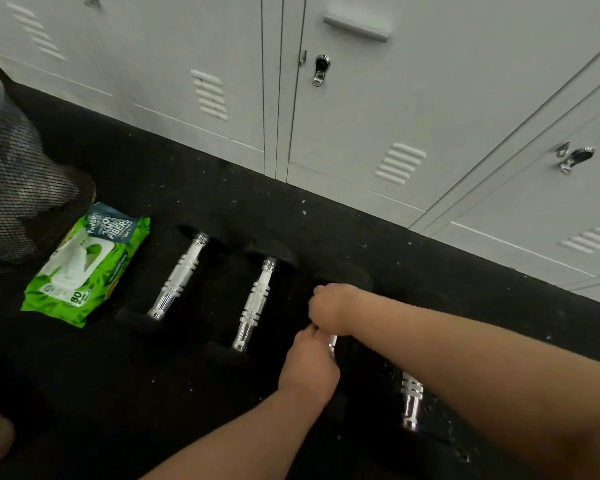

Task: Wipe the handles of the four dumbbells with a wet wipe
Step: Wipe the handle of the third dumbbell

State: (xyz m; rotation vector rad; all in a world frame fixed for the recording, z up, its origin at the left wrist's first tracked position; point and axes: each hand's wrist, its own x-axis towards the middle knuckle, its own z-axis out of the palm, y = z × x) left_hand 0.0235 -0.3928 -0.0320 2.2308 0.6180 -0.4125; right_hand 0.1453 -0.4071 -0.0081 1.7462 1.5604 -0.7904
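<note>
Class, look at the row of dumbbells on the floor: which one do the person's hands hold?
The third dumbbell from the wipes pack: both hands, left and right, close on its handle. The others lie untouched.

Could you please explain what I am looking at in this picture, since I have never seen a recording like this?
There is no machine: a person wears a camera on the head, looking down at their own bare arms. On the black floor, in front of grey lockers, lie four dumbbells in a row. The first dumbbell and second dumbbell lie untouched. Both hands are curled round the handle of the third dumbbell: the right hand farther up, the left hand nearer. No wipe is visible in them. The right forearm partly hides the fourth dumbbell. A green wipes pack lies at the left, beside a mesh bin.
</note>
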